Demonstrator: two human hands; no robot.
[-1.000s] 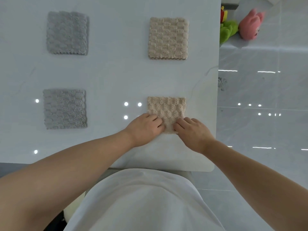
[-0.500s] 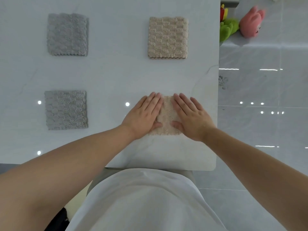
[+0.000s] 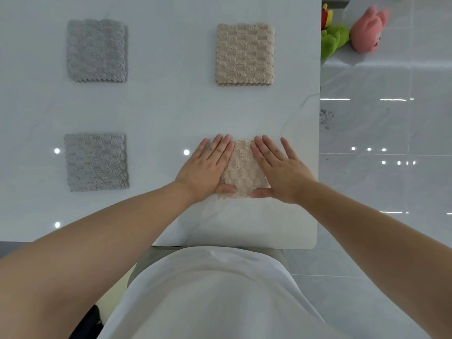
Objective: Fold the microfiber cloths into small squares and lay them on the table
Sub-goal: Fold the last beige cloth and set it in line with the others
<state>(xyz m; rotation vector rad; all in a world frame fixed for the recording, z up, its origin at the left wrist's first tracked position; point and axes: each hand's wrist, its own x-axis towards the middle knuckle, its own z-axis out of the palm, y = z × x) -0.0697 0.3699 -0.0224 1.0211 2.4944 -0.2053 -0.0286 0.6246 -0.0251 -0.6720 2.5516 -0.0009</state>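
Observation:
A folded beige microfiber cloth (image 3: 242, 167) lies near the front right of the white table (image 3: 171, 106). My left hand (image 3: 208, 165) lies flat on its left part, fingers straight, thumb at the near edge. My right hand (image 3: 278, 167) lies flat on its right part in the same way. A strip of the cloth shows between the two hands. Another folded beige cloth (image 3: 244, 53) lies farther back. Two folded grey cloths lie on the left, one at the back (image 3: 96, 50) and one nearer (image 3: 95, 162).
The table's right edge (image 3: 319, 143) runs just beside my right hand, with glossy tiled floor (image 3: 391, 192) beyond. Pink (image 3: 368, 29) and green (image 3: 333, 40) plush toys sit on a ledge at the far right. My white-clothed torso (image 3: 215, 297) fills the bottom.
My hands went from curled fingers at the cloth's near edge to lying flat on top of it. Over the last half second the fingers have spread slightly outward.

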